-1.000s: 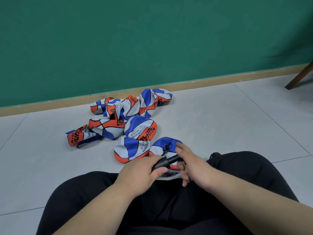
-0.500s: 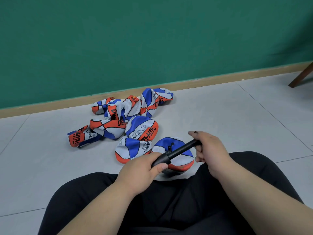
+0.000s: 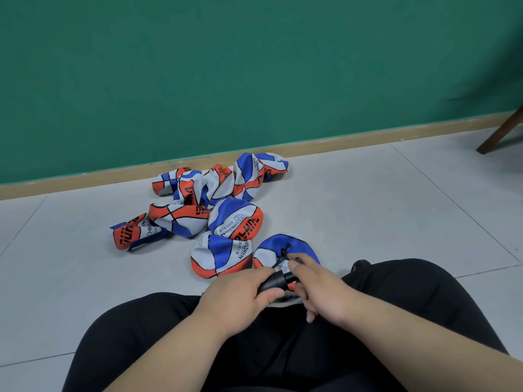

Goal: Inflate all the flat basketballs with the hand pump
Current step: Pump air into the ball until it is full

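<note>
A small black hand pump (image 3: 276,280) lies across my lap, its plunger pushed in. My left hand (image 3: 237,299) grips the pump's barrel. My right hand (image 3: 319,290) holds the handle end, close against the left hand. A thin black hose (image 3: 283,251) runs from the pump to the valve of a blue, white and orange basketball (image 3: 285,246) that rests on the floor against my legs, partly hidden by my hands. Several flat basketballs (image 3: 209,205) of the same colours lie crumpled in a heap beyond it.
I sit on a grey tiled floor (image 3: 368,210) with my legs in black trousers (image 3: 283,349) crossed. A green wall with a wooden skirting board (image 3: 339,142) stands behind the balls. A dark wooden chair leg (image 3: 498,134) slants at the far right.
My right hand pulled the pump's handle out to the right, then pushed it back in to meet my left hand. The ball against my legs looks slightly fuller.
</note>
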